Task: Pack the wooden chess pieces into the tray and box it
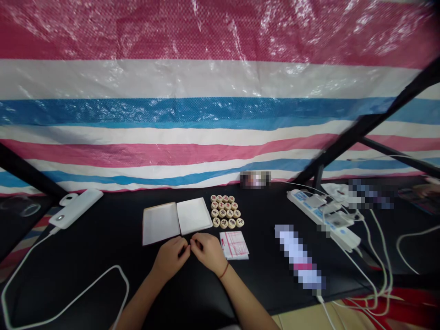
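Note:
On the black tabletop, my left hand [172,255] and my right hand [207,250] rest side by side, fingers curled in and knuckles almost meeting. Nothing shows in either hand. Just beyond them lies an opened shallow box: a box half with a brown rim [161,223] on the left, a white box half [194,215] on the right. To the right of the box, round wooden Chinese chess pieces [226,211] stand in neat rows, red characters at the back and black in front. A folded paper sheet with red lines [235,244] lies beside my right hand.
A white power strip [323,220] with plugs and cables occupies the right side. A blurred-out long object [296,256] with a cable lies nearer. At left is a white device [78,208] with a looping cord. Striped sheeting [192,110] hangs behind; black frame bars slant at both sides.

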`<action>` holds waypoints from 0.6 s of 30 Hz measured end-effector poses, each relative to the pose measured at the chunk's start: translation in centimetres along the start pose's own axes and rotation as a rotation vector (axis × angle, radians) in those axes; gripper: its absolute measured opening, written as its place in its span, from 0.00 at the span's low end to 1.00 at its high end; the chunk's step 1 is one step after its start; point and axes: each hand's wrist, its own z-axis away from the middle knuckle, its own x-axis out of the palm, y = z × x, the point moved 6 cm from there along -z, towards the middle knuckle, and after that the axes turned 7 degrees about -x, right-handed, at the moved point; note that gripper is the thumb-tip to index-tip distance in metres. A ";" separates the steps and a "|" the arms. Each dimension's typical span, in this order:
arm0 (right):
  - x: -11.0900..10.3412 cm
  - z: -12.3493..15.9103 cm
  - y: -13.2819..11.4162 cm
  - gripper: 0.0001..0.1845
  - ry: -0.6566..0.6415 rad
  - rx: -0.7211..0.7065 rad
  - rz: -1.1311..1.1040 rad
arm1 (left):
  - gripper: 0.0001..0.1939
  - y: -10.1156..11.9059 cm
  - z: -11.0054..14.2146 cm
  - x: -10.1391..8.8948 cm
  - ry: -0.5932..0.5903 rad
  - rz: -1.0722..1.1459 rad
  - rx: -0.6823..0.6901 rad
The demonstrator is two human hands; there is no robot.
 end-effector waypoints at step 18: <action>0.0 0.0 0.2 0.09 0.006 0.004 -0.009 | 0.14 0.0 0.0 0.0 -0.003 0.010 -0.002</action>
